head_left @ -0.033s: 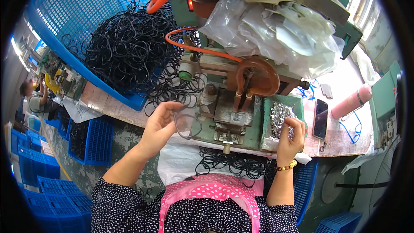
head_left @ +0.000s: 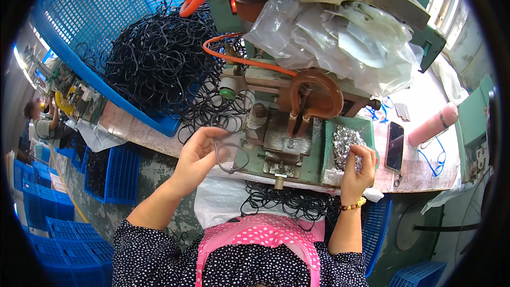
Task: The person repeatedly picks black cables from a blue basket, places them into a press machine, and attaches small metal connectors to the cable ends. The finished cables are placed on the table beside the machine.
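My left hand (head_left: 195, 155) is closed, thumb and fingers pinching a thin dark eyeglass frame (head_left: 246, 160). One rim of it hangs to the right of my fingertips, in front of the press. My right hand (head_left: 357, 172) is over a green tray (head_left: 370, 127) of small shiny metal pieces (head_left: 346, 139), fingers curled and closed; whatever they grip is hidden. Between my hands stands the green press with its metal fixture block (head_left: 287, 141) and a brown curved guard (head_left: 332, 98) above it. A loose tangle of black frames (head_left: 204, 109) lies beyond my left hand.
A blue basket (head_left: 95, 82) heaped with black frames stands at far left. Orange hoses (head_left: 234, 58) loop before the press. Plastic bags (head_left: 340, 37) hang over it. At right are a phone (head_left: 394, 146), pink bottle (head_left: 433, 125) and blue frame (head_left: 438, 167). A co-worker (head_left: 45, 125) sits far left.
My left hand and the eyeglass frame have shifted very slightly downward. My right hand shows no visible movement.
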`<action>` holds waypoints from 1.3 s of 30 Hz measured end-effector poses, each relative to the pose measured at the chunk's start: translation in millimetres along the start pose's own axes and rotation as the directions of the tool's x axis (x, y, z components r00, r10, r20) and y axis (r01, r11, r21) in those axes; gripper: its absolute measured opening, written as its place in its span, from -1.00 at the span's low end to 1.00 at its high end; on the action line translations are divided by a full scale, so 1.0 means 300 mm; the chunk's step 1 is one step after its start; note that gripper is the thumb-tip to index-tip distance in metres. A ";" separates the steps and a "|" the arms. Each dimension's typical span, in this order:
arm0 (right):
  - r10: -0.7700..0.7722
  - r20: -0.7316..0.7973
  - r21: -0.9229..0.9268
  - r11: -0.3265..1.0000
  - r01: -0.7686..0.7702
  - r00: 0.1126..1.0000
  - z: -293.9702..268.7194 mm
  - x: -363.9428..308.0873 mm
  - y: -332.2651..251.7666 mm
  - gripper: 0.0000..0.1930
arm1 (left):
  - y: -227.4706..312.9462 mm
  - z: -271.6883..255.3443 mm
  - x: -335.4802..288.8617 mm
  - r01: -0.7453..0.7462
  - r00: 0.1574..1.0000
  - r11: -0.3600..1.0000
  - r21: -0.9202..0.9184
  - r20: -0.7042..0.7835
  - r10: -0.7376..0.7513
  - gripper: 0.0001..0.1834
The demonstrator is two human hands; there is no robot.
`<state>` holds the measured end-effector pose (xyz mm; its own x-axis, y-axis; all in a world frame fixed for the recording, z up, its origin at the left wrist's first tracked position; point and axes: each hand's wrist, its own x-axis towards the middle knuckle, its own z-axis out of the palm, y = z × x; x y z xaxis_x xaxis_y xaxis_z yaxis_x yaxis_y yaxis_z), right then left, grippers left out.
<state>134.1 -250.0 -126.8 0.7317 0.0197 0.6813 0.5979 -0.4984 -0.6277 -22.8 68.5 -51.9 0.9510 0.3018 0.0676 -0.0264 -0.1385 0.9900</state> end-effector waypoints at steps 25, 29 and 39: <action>-0.012 0.004 0.019 1.000 0.012 1.000 -0.005 0.001 -0.010 -0.82 | -0.019 0.021 -0.046 -0.150 0.980 0.987 0.064 -0.125 0.157 -0.85; 0.015 0.037 0.044 0.999 -0.017 0.999 -0.011 0.026 -0.038 -0.82 | 0.038 0.028 -0.052 -0.178 0.964 0.982 -0.069 -0.214 0.160 -0.77; 0.094 0.207 0.554 0.809 -0.196 0.974 0.087 0.065 -0.315 -0.73 | 0.211 0.098 0.037 -0.442 0.891 0.891 -0.109 -0.167 0.421 -0.76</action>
<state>100.4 -179.8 -63.9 0.8364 0.1523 0.5266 0.5219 0.0730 -0.8499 -4.6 35.3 7.8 0.7851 0.3681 0.4982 -0.4770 -0.1536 0.8653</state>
